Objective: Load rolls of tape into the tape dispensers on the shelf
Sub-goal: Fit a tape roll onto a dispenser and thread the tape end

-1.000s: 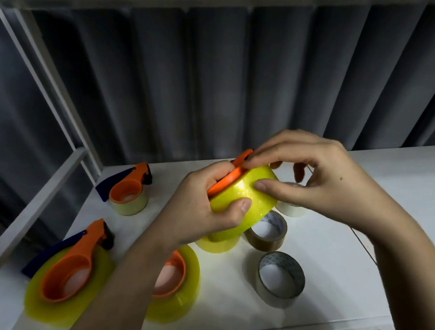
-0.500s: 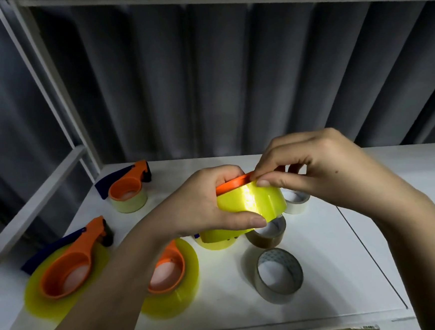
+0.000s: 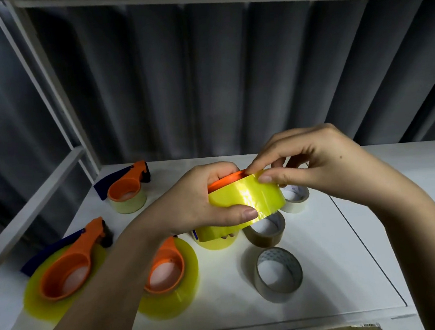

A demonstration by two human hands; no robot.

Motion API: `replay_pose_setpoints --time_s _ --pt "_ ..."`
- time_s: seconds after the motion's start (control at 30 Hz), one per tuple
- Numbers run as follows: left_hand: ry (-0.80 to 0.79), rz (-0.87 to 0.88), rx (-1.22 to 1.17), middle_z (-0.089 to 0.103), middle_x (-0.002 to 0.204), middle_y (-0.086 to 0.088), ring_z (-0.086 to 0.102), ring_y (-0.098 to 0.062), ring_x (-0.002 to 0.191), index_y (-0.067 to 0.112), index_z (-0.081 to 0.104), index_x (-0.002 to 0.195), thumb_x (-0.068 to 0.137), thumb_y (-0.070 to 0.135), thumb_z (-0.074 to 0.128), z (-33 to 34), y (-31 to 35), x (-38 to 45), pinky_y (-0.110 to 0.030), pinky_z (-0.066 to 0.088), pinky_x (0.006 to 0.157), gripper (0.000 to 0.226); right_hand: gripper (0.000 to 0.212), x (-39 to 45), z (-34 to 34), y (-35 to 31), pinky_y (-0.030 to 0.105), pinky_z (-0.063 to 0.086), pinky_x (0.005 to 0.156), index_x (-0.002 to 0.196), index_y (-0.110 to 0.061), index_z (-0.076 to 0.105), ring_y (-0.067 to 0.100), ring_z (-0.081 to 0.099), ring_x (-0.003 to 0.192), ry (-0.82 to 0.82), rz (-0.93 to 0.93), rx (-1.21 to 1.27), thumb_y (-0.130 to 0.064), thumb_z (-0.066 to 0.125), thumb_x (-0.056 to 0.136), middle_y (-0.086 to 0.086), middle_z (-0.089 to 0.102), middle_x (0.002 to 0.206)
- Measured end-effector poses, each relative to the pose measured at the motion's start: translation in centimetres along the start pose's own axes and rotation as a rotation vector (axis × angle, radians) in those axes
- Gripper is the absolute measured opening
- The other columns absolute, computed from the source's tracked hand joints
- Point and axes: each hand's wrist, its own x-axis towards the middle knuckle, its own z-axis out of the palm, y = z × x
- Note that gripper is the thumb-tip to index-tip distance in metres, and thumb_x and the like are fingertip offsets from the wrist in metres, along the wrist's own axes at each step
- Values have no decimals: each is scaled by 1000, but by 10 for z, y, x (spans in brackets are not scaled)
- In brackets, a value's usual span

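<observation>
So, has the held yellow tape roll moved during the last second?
Yes. The yellow tape roll tipped flatter and sits slightly lower, nearer the brown tape roll on the shelf.

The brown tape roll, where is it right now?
The brown tape roll sits on the white shelf, mid-frame, just below the held yellow roll, with a clear roll nearer the camera.

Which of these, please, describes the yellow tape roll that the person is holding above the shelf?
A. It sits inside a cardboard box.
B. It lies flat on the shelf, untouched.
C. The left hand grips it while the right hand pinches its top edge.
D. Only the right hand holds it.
C: the left hand wraps around the yellow tape roll with its orange dispenser, and the right hand pinches the roll's top edge.
</observation>
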Motion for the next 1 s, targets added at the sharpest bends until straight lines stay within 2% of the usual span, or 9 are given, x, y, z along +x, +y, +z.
replay_pose_setpoints --time_s 0.17,0.27,0.43,0.57,0.7,0.8,0.93,1.0 --pt "-12 10 39 62 86 -16 64 -30 79 2 59 95 59 43 75 0 3 -1 -40 54 64 56 20 2 -2 -1 27 54 65 92 -22 77 14 66 74 3 -39 -46 -38 71 81 -8 69 83" --pt "12 10 81 64 86 -6 65 -20 78 12 61 94 59 47 73 1 4 -1 -36 55 64 50 25 3 -1 -4 25 53 66 92 -21 76 9 66 78 15 -91 -141 -40 63 85 -10 69 85" --pt "40 -4 125 65 86 0 66 -16 80 21 61 91 58 52 71 2 4 -2 -37 55 66 46 25 4 2 -3 29 53 66 91 -22 73 9 65 79 34 -94 -220 -41 56 89 -11 67 86" --pt "71 -7 99 66 86 -4 67 -23 81 19 62 92 58 50 73 2 2 -3 -49 57 69 48 23 4 11 -1 24 50 67 90 -22 71 8 61 79 93 -33 -141 -39 55 90 -12 63 85" --pt "76 13 116 66 89 -4 66 -23 83 17 62 95 59 51 73 0 4 -2 -50 56 70 51 20 2 8 -1 24 52 66 94 -22 75 14 62 80 70 25 27 -38 68 84 -10 63 87" --pt "69 3 182 64 86 -8 64 -22 79 9 60 93 57 54 72 1 5 0 -46 54 69 58 24 5 7 -5 22 50 64 97 -27 76 11 60 75 21 -21 -55 -41 73 78 -13 59 84" --pt "51 -33 217 57 71 8 56 -4 63 23 55 76 56 55 73 2 6 1 -21 45 55 41 24 8 3 -10 32 50 64 91 -32 75 6 60 74 -49 -39 -174 -50 64 80 -14 58 82" --pt "48 -49 252 56 70 11 55 -1 63 26 54 74 59 49 77 2 7 2 -16 42 54 35 28 9 1 -11 35 51 63 90 -32 75 5 60 73 -69 -51 -227 -53 59 81 -15 60 82"
